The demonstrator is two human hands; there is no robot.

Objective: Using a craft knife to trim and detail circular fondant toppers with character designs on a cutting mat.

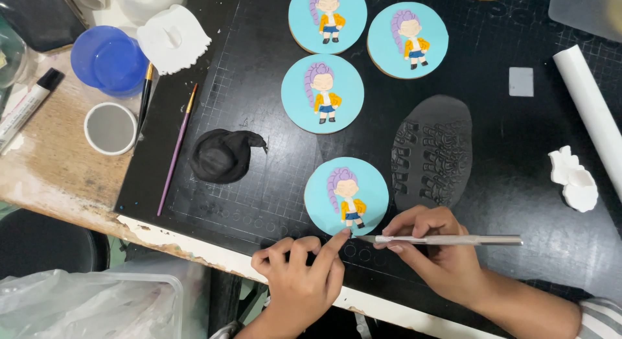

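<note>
Far left of frame: a blue cup [109, 59] and a small white-rimmed pot [110, 128] stand on the worn wooden table [58, 164], with two thin brushes [176, 151] lying at the edge of the black cutting mat [505, 183].
Left of centre: a lump of black fondant [223, 155] rests on the mat.
Left hand [301, 274]: low centre; fingers curled in loosely, forefinger stretched out, its tip touching the lower rim of the nearest cookie. It grips nothing.
Nearest cookie [346, 196]: round, pale blue, bearing a small figure with purple hair and a yellow jacket; lies flat just above both hands.
Other cookies [322, 93]: three alike, higher up the mat.
Right hand [437, 248]: fingers pinched tight round a slim metal scalpel [447, 239], held level, blade tip at the cookie's lower edge beside the left forefinger.
Right of centre: a flattened black textured sheet [433, 151].
Far right: a white rolling pin [593, 112] and white fondant pieces [573, 180].
</note>
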